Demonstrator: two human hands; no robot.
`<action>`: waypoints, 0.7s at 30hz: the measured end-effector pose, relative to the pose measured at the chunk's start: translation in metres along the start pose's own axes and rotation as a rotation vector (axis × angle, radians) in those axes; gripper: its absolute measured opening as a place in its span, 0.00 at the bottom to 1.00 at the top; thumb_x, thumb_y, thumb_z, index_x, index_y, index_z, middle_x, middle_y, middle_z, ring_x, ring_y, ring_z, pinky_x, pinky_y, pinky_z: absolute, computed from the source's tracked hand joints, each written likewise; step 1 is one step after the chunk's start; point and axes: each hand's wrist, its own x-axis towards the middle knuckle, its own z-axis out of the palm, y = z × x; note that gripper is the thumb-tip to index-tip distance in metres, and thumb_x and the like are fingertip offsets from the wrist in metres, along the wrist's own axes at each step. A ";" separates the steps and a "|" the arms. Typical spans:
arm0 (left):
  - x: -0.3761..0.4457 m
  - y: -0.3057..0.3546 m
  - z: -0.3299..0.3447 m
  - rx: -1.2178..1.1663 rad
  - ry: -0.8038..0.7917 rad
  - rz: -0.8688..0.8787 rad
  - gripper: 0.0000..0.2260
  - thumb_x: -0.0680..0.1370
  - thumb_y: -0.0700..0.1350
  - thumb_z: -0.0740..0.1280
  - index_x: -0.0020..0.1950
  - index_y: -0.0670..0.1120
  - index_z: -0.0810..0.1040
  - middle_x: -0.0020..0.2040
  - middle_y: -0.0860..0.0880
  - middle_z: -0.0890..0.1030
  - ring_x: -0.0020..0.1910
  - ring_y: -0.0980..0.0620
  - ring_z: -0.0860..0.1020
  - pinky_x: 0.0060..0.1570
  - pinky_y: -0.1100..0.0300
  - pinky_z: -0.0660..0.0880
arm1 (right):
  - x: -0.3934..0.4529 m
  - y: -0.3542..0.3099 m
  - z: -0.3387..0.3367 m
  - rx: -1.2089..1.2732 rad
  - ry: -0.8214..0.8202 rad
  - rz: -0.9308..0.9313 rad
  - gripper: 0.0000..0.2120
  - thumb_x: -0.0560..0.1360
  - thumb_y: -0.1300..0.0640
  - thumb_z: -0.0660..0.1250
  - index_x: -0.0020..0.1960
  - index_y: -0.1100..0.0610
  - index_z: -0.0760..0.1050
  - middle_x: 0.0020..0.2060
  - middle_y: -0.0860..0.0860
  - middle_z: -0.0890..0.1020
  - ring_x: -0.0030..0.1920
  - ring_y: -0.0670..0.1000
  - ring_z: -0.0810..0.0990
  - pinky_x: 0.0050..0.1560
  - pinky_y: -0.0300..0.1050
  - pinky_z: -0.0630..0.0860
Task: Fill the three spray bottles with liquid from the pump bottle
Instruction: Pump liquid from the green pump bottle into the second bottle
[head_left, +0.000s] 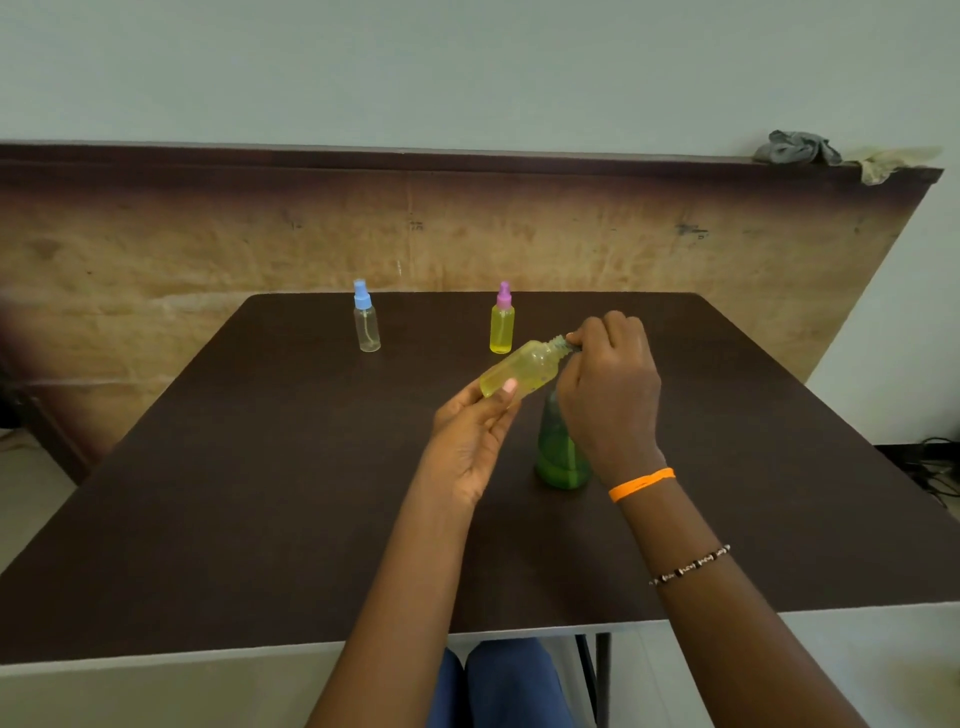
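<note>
Left hand (470, 441) pinches tilted yellow-filled clear plastic spray bottle (522, 368) at table centre | right hand (605, 384) curls at its open neck, contents hidden | risk: we tip further, liquid spills; green pump bottle (561, 452) at 5 o'clock gets knocked

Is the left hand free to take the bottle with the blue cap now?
Probably not yet: the left hand holds the tilted uncapped bottle. The blue-capped bottle stands alone on the table, with nothing blocking the way.
</note>
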 end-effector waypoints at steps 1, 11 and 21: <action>0.001 0.000 0.000 0.004 0.000 -0.001 0.10 0.75 0.32 0.64 0.55 0.38 0.77 0.48 0.44 0.83 0.47 0.53 0.82 0.54 0.63 0.76 | -0.006 0.001 0.003 -0.002 0.032 0.002 0.12 0.72 0.68 0.53 0.38 0.65 0.75 0.35 0.59 0.75 0.37 0.58 0.74 0.39 0.46 0.73; -0.001 0.003 -0.001 0.017 -0.005 0.003 0.08 0.75 0.33 0.64 0.53 0.38 0.77 0.47 0.45 0.83 0.47 0.53 0.82 0.52 0.64 0.77 | 0.008 -0.006 -0.006 0.015 -0.068 0.050 0.09 0.69 0.66 0.55 0.36 0.64 0.73 0.34 0.58 0.75 0.36 0.58 0.74 0.31 0.44 0.67; 0.003 -0.001 -0.004 0.004 0.000 0.009 0.13 0.75 0.32 0.64 0.59 0.35 0.75 0.51 0.43 0.82 0.48 0.53 0.82 0.53 0.63 0.77 | -0.012 -0.001 0.010 0.078 0.096 0.053 0.17 0.77 0.68 0.51 0.36 0.65 0.75 0.33 0.59 0.75 0.36 0.57 0.71 0.55 0.50 0.76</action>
